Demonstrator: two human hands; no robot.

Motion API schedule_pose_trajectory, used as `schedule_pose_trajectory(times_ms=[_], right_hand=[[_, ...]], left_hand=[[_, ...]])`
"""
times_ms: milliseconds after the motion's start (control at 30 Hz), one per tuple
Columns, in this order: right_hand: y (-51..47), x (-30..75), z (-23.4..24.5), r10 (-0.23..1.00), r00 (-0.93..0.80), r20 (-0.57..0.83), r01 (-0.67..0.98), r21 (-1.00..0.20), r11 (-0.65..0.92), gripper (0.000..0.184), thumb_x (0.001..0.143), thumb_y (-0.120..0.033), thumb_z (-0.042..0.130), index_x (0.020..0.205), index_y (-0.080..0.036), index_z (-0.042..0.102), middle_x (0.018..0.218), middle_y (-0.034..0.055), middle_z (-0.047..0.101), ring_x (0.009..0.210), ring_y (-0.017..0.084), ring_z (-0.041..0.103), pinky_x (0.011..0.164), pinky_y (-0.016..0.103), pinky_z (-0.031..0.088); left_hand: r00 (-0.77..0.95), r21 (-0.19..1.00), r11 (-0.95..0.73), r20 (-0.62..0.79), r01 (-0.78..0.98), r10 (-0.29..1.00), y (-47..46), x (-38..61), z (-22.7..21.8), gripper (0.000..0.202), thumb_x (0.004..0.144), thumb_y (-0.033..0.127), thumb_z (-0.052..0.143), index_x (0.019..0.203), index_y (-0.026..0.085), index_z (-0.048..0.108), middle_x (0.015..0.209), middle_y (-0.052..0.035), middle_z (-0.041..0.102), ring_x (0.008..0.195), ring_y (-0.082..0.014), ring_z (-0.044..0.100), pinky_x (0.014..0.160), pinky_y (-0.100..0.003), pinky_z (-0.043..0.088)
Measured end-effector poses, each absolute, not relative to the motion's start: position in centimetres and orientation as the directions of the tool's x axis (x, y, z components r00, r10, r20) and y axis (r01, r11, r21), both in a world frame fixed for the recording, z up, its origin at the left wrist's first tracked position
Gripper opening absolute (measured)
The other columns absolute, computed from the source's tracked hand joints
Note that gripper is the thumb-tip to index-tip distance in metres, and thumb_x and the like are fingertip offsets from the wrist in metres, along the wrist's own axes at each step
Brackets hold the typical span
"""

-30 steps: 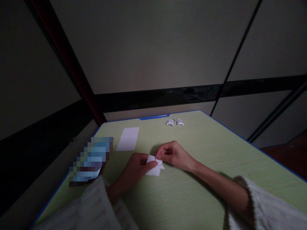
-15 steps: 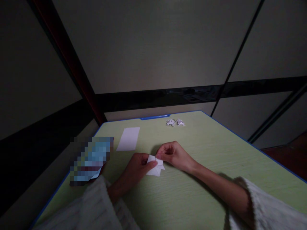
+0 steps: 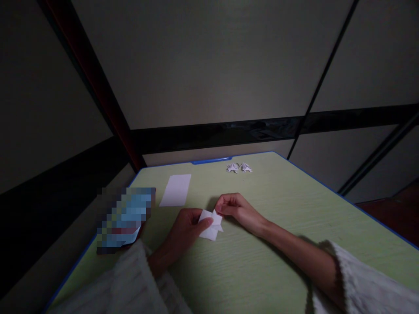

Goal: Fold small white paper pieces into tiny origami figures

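A small white folded paper with pointed flaps is held just above the table, near the middle of the view. My left hand grips it from the left, thumb pressed on its top face and the other fingers hidden beneath. At its upper right corner, my right hand pinches a raised flap between thumb and forefinger, the remaining fingers curled. Two finished-looking folded paper figures, one paper figure beside another paper figure, stand near the far edge.
A flat white sheet of paper lies beyond my left hand. Left of it, a blurred-out bluish object rests by the table's left edge. The pale green table has a blue rim and stands against panelled doors.
The upper right flap of the folded paper now stands up to a point under my right fingers. My right thumb has drawn back slightly from the paper's face.
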State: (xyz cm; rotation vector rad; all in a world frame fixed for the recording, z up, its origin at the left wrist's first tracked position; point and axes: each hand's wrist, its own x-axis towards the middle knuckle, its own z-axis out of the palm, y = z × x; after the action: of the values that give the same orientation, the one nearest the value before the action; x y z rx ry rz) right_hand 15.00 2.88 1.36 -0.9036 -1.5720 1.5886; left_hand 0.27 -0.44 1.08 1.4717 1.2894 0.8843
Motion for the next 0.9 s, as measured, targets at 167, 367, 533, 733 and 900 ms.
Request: schedule_pose_trajectory(times_ms=[167, 367, 533, 733, 900], right_hand=[[2.5, 15.2, 1.3, 0.765, -0.644, 0.022, 0.035, -0.998, 0.059, 0.02, 0.062, -0.025, 0.057, 0.055, -0.012, 0.043, 0.047, -0.0067, 0.037, 0.042, 0.003, 0.03, 0.041, 0.017, 0.022], [1.9, 14.9, 1.5, 0.783, -0.621, 0.025, 0.051, -0.996, 0.072, 0.026, 0.065, -0.028, 0.052, 0.049, -0.013, 0.04, 0.044, -0.0067, 0.032, 0.041, 0.003, 0.027, 0.04, 0.018, 0.018], [2.1, 14.7, 1.2, 0.815, -0.579, 0.021, -0.041, -0.999, -0.003, 0.028, 0.06, -0.033, 0.056, 0.047, -0.012, 0.044, 0.041, -0.0058, 0.037, 0.039, 0.003, 0.029, 0.04, 0.019, 0.02], [2.3, 14.9, 1.1, 0.769, -0.634, 0.075, -0.016, -0.996, 0.085, 0.032, 0.069, -0.038, 0.048, 0.051, -0.013, 0.042, 0.045, -0.0048, 0.038, 0.041, 0.004, 0.031, 0.04, 0.018, 0.021], [2.2, 15.2, 0.9, 0.76, -0.641, 0.106, 0.128, -0.962, 0.242, 0.03, 0.074, -0.035, 0.042, 0.054, -0.014, 0.039, 0.047, -0.0061, 0.03, 0.043, 0.004, 0.025, 0.04, 0.018, 0.018]], left_hand=[[0.213, 0.972, 0.028, -0.079, 0.233, 0.974, -0.5, 0.3, 1.1, 0.023, 0.061, 0.031, 0.055, 0.054, 0.009, 0.056, 0.046, 0.003, 0.049, 0.044, -0.0076, 0.039, 0.042, -0.018, 0.027], [0.25, 0.983, 0.026, -0.073, 0.184, 0.965, -0.4, 0.1, 0.4, 0.022, 0.059, 0.03, 0.058, 0.054, 0.009, 0.056, 0.046, 0.0037, 0.048, 0.043, -0.0068, 0.039, 0.042, -0.018, 0.027], [0.242, 0.992, 0.032, -0.061, 0.122, 0.968, -0.6, 0.0, 0.9, 0.022, 0.057, 0.032, 0.06, 0.054, 0.011, 0.056, 0.045, 0.0039, 0.05, 0.043, -0.0073, 0.04, 0.042, -0.018, 0.027], [0.305, 0.994, 0.042, -0.072, 0.105, 0.949, -0.4, 0.2, 0.9, 0.02, 0.061, 0.031, 0.057, 0.058, 0.011, 0.059, 0.051, 0.0013, 0.055, 0.047, -0.0083, 0.044, 0.044, -0.018, 0.029], [0.287, 0.993, 0.036, -0.067, 0.112, 0.956, 0.0, 0.3, 0.0, 0.015, 0.059, 0.026, 0.058, 0.058, 0.011, 0.054, 0.047, 0.0055, 0.046, 0.044, -0.0061, 0.039, 0.042, -0.017, 0.027]])
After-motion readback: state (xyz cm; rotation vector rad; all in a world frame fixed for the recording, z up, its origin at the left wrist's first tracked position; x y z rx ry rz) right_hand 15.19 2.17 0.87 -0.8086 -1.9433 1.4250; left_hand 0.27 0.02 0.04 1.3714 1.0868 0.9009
